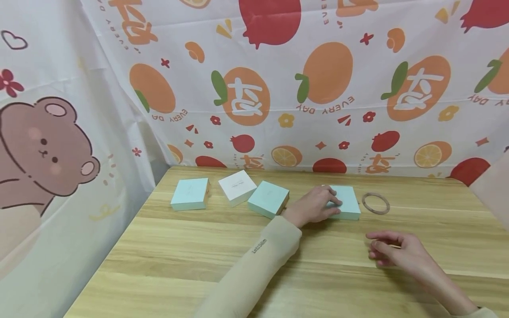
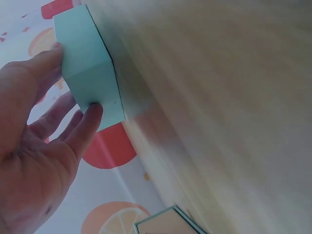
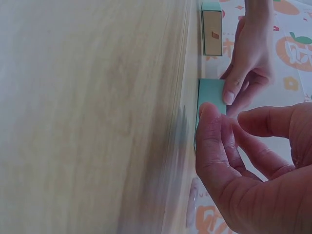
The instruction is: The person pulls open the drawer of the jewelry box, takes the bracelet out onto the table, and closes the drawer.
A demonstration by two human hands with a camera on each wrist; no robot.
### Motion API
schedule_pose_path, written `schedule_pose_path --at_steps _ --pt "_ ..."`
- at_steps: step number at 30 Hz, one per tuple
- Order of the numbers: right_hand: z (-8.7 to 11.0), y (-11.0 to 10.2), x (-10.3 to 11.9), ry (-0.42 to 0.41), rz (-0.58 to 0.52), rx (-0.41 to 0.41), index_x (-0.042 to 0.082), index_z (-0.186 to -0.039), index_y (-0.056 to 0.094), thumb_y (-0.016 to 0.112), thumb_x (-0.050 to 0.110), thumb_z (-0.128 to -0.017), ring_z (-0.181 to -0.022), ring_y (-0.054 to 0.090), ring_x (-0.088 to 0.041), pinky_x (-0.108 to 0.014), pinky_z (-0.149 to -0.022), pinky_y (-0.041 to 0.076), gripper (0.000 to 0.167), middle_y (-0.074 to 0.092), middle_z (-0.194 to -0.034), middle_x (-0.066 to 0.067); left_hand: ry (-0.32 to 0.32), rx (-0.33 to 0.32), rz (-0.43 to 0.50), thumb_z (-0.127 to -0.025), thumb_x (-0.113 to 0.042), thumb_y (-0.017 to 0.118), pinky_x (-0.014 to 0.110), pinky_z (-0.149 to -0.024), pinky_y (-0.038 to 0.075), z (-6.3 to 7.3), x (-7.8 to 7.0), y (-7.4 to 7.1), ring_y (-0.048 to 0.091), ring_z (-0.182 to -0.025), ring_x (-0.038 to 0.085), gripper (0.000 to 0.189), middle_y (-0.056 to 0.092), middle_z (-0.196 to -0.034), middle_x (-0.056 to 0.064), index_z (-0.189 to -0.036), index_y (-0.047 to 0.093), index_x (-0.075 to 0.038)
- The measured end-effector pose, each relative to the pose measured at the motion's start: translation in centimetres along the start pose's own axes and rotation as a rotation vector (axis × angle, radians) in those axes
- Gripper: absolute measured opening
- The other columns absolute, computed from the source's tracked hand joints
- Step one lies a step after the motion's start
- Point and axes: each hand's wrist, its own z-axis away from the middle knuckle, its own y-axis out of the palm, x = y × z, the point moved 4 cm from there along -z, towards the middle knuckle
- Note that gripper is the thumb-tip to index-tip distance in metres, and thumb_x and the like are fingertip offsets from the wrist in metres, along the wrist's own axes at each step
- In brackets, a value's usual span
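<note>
Fruit-print cloth hangs behind a wooden table [image 1: 167,265], with a bear-print sheet at the left side

Left hand [image 1: 314,205] lies on the mint box [image 1: 347,201] at mid-table, thumb on the near side wall, fingers over the lid; the left wrist view shows thumb and fingertips pinching the box by its side faces. Box sits flat on the table, not lifted.

Right hand [image 1: 391,249] rests low over the table nearer the person, apart from the box, fingers loosely curled, holding nothing that I can see.

Step in hand, as I judge it: taking hold of this box, perhaps to open or shift it. Next move would call for a firm grip on the lid edges and a straight lift, with the free hand steadying the base.

Around it:
- bracelet [image 1: 375,203] just right of the box, near but apart; a sideways slide of the box could knock it
- second mint box [image 1: 268,198] just left of the wrist, tilted askew
- white box [image 1: 237,187] and a third mint box [image 1: 191,194] further left, well clear
</note>
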Motion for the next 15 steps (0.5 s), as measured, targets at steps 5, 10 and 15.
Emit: schedule_pose_path --at_steps 5,10,15 --pt "0.0 0.0 -0.2 0.001 -0.008 0.003 -0.011 -0.137 0.056 0.060 0.013 -0.103 -0.089 0.075 -0.012 -0.032 -0.076 0.062 0.042 0.076 -0.107 -0.009 -0.036 0.004 0.012 -0.098 -0.029 0.070 0.024 -0.114 0.043 -0.9 0.2 0.1 0.056 -0.134 0.015 0.033 0.066 -0.139 0.000 -0.129 0.073 -0.018" --pt "0.1 -0.2 -0.4 0.005 -0.007 0.001 -0.011 -0.137 0.056 0.060 0.012 -0.103 -0.089 0.074 -0.011 -0.031 -0.076 0.062 0.041 0.075 -0.107 -0.007 -0.027 -0.007 0.000 -0.098 -0.028 0.070 0.024 -0.115 0.042 -1.5 -0.1 0.3 0.056 -0.134 0.015 0.032 0.067 -0.137 0.000 -0.129 0.073 -0.018" --pt "0.1 -0.4 -0.5 0.006 -0.001 -0.008 -0.010 -0.137 0.057 0.059 0.013 -0.103 -0.088 0.074 -0.010 -0.031 -0.075 0.062 0.040 0.075 -0.106 -0.006 -0.040 -0.008 0.017 -0.098 -0.028 0.070 0.025 -0.114 0.043 -1.8 -0.2 0.4 0.056 -0.134 0.015 0.032 0.066 -0.138 -0.001 -0.128 0.073 -0.019"
